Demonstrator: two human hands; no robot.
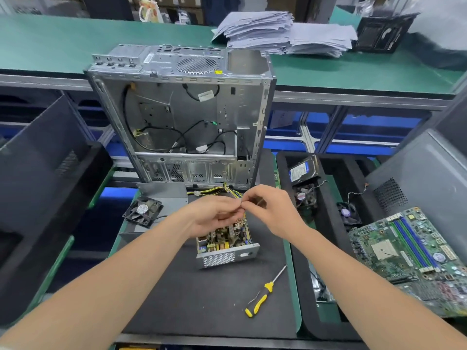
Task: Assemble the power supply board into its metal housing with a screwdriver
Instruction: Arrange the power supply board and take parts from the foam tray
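Both hands meet above the power supply board [225, 236], which sits in its metal housing [227, 257]; the left hand [214, 215] and right hand [270, 210] pinch its yellow and black wires [222, 190] fingertip to fingertip. A yellow-handled screwdriver [262, 295] lies untouched on the black mat [202, 299] near the housing, and an open computer case [182, 117] stands behind.

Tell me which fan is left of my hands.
The black fan beside the grey metal cover; the other two lie in the black tray on the right.

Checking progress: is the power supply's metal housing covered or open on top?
Open. The green circuit board and its components show from above inside the grey perforated metal housing; no lid covers them.
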